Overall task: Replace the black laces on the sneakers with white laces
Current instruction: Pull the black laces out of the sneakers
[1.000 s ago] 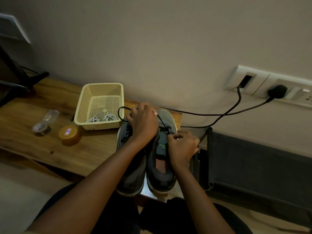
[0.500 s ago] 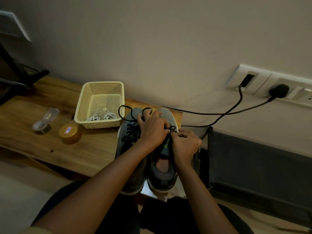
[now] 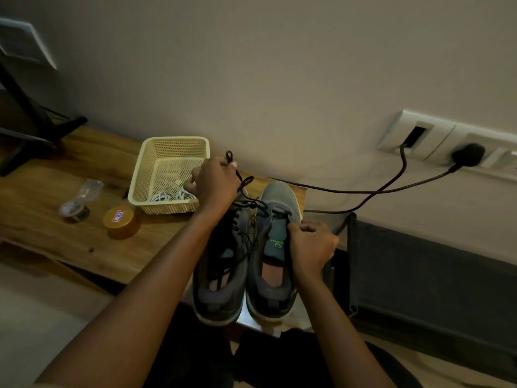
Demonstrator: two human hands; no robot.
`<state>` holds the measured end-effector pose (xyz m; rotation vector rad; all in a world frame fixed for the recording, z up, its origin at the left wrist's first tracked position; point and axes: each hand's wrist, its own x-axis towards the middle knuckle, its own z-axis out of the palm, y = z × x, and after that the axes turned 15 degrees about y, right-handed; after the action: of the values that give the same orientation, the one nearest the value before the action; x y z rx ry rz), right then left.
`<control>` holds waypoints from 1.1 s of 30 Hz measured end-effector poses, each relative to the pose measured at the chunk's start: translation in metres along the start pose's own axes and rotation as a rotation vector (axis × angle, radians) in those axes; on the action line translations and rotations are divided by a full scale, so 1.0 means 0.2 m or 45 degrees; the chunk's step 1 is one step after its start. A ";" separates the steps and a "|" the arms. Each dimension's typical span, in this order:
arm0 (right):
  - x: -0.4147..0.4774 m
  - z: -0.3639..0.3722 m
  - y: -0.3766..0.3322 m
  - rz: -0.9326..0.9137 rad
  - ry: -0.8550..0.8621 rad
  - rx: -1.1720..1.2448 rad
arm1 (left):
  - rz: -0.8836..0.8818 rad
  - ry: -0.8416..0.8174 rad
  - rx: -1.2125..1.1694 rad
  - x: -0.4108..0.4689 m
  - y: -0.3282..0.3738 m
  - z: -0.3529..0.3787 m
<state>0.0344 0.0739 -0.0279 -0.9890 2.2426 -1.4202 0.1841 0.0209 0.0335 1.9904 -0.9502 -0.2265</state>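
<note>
Two grey sneakers stand side by side at the right end of the wooden table (image 3: 84, 247), toes toward the wall. My left hand (image 3: 216, 184) grips a black lace (image 3: 246, 182) and holds it up above the left sneaker (image 3: 221, 278); the lace runs down to the eyelets of the right sneaker (image 3: 275, 264). My right hand (image 3: 312, 245) is curled on the right sneaker's tongue and upper edge. The left sneaker still carries black laces. White laces (image 3: 167, 196) lie in the cream basket (image 3: 148, 175).
A round gold tin (image 3: 120, 221) and a small clear packet (image 3: 79, 201) lie left of the basket. Black cables (image 3: 363, 189) run from wall sockets (image 3: 436, 141) behind the shoes. A dark stand (image 3: 33, 127) occupies the far left, a dark fabric frame (image 3: 419, 270) the right.
My left hand has risen up and left from the right sneaker's eyelets, drawing the black lace out with it. My right hand slid slightly down and right on the tongue.
</note>
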 end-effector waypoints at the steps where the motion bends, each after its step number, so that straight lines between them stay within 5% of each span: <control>1: 0.00 0.00 0.00 -0.018 -0.018 -0.020 | 0.009 -0.037 0.020 0.00 -0.02 0.00; 6: 0.07 0.03 -0.04 -0.071 -0.153 -0.046 | 0.163 -0.220 0.165 -0.03 -0.03 0.01; 12: 0.19 0.05 -0.13 -0.735 -0.557 -0.477 | 0.664 -0.521 0.461 -0.17 -0.03 0.03; 17: 0.17 0.08 -0.14 -0.853 -0.590 -0.490 | 0.664 -0.637 0.707 -0.17 -0.04 0.06; 28: 0.13 0.15 -0.09 -0.867 -0.522 -0.433 | 0.477 -0.682 0.717 -0.13 -0.03 0.08; 31: 0.13 0.17 -0.06 -0.704 -0.394 -0.296 | 0.495 -0.654 0.736 -0.12 -0.03 0.07; 33: 0.17 0.18 -0.04 -0.332 -0.227 -0.137 | 0.497 -0.645 0.740 -0.12 -0.03 0.07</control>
<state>0.0338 0.0230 -0.0346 -1.4281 2.1388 -1.2606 0.1638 0.0305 0.0162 2.2456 -1.8766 -0.2594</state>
